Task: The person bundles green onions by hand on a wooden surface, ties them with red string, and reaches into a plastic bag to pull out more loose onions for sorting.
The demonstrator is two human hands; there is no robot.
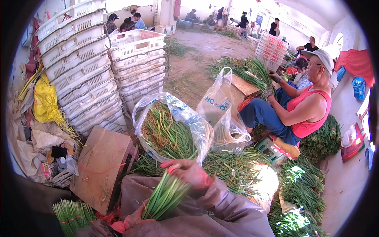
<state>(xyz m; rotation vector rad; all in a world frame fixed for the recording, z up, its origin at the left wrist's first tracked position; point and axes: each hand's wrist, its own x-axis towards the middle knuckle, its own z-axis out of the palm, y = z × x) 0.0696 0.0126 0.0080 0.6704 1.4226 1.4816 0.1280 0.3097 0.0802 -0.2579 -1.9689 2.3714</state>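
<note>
Low in front of me, my left hand [132, 222], in a reddish glove, is wrapped round the lower part of a bunch of green stalks [166, 196]. The stalks stand tilted over my lap, their cut-looking ends up. My right hand [189, 173], also in a reddish glove and slightly blurred, lies across the top of the bunch with its fingers stretched to the left. Part of the left hand is hidden by the stalks. At the lower left, several bunches of stalks [73, 216] stand upright, bound with red bands.
Beyond my hands is an open clear bag [169, 130] of stalks and trimmings, beside a wooden board [100, 168]. Tall stacks of white crates [136, 65] rise at the left. A seated person [304, 106] handles stalks at the right. Loose stalks [229, 166] cover the floor.
</note>
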